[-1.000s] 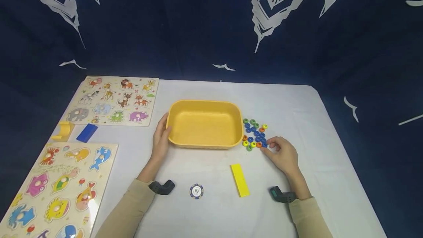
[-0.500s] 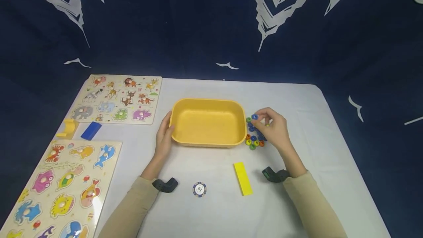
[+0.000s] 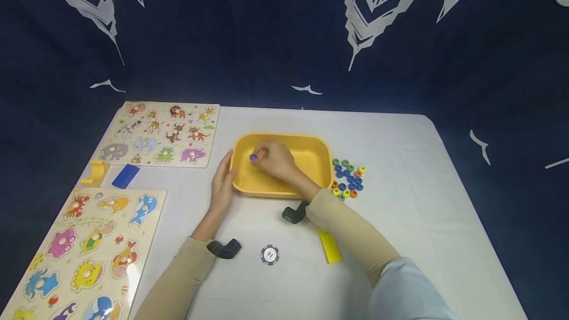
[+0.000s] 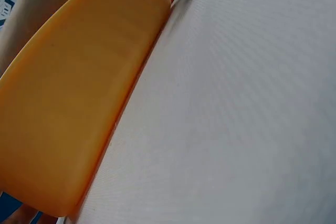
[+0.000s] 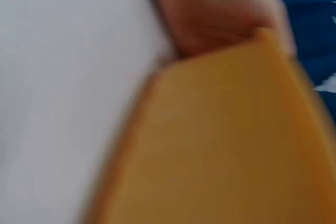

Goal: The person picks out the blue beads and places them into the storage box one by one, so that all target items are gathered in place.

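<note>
My left hand (image 3: 221, 184) holds the left end of a yellow plastic tray (image 3: 306, 154), thumb at the front corner and fingers along the outer side. In the right wrist view, blurred, the left hand's palm (image 5: 220, 14) cups that end. Over the tray's left half, my right hand (image 3: 276, 160) pinches a small blue bead (image 3: 253, 157) between thumb and fingertips. More beads (image 3: 348, 179), blue, green, yellow and orange, lie in a loose group beside the tray's right end. The right hand hides part of the tray floor.
A yellow block (image 3: 330, 248) lies partly under the right forearm in the head view. A poker chip (image 3: 269, 255) lies in front of the tray. Two animal puzzle boards (image 3: 195, 152), a blue block (image 3: 126, 176) and a yellow arch block (image 3: 95, 174) are at the left.
My right hand picked up a blue bead from the group, lifted it and carried it left over the tray. The left hand stays at the tray's left end.
</note>
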The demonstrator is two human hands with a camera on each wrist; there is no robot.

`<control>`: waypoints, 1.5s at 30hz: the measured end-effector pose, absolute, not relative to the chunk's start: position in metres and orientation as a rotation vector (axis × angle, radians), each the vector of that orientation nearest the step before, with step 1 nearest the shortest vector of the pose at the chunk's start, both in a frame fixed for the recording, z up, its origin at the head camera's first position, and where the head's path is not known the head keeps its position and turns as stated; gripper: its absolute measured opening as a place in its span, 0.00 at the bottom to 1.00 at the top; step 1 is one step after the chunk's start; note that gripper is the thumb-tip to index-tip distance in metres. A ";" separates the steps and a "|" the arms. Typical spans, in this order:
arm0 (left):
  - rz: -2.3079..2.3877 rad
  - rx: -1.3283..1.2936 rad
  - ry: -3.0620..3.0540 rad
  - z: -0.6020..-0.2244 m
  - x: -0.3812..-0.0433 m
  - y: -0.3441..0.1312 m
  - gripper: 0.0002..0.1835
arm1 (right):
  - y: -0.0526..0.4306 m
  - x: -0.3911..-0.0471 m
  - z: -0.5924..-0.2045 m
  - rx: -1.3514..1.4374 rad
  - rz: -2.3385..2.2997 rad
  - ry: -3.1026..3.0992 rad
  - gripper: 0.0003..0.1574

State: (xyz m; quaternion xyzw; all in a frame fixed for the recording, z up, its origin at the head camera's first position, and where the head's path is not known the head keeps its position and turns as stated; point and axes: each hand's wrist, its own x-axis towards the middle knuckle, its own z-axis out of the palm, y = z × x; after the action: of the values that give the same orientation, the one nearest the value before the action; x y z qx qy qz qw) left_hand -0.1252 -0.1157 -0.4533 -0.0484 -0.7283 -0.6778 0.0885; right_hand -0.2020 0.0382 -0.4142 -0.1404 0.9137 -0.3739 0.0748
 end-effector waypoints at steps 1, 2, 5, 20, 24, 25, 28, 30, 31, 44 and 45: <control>-2.019 -0.144 -2.163 -0.454 -0.125 -0.115 0.25 | 0.033 -0.203 -0.418 -0.426 -1.076 2.736 0.10; -2.028 -0.148 -2.153 -0.456 -0.126 -0.116 0.25 | 0.029 -0.204 -0.422 -0.433 -1.038 2.732 0.10; -2.043 -0.144 -2.135 -0.465 -0.130 -0.117 0.25 | 0.021 -0.205 -0.431 -0.466 -0.990 2.709 0.08; -2.040 -0.122 -2.160 -0.464 -0.129 -0.115 0.25 | 0.030 -0.197 -0.430 -0.545 -1.027 2.616 0.25; -1.994 -0.114 -2.222 -0.454 -0.124 -0.112 0.25 | 0.060 -0.181 -0.411 -0.607 -1.222 2.717 0.21; -1.984 -0.107 -2.232 -0.452 -0.123 -0.112 0.25 | 0.070 -0.177 -0.405 -0.617 -1.273 2.743 0.21; -1.965 -0.083 -2.249 -0.450 -0.122 -0.112 0.25 | 0.105 -0.168 -0.391 -0.656 -1.413 2.820 0.21; -1.968 -0.073 -2.242 -0.449 -0.122 -0.113 0.25 | 0.131 -0.164 -0.387 -0.660 -1.480 2.872 0.22; -1.969 -0.067 -2.239 -0.448 -0.122 -0.114 0.25 | 0.145 -0.162 -0.386 -0.652 -1.509 2.896 0.21; -2.006 -0.065 -2.210 -0.450 -0.122 -0.114 0.25 | 0.298 -0.182 -0.508 -0.109 -1.472 3.252 0.22; -2.005 -0.070 -2.213 -0.449 -0.122 -0.113 0.25 | 0.302 -0.175 -0.508 -0.078 -1.468 3.238 0.22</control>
State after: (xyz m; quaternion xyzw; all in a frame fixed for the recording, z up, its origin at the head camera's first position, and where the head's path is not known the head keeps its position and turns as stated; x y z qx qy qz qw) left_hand -0.1220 -0.1131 -0.4492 -0.0233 -0.7386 -0.6693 0.0774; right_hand -0.1754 0.3016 -0.5078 -0.0215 0.8911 -0.4039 -0.2056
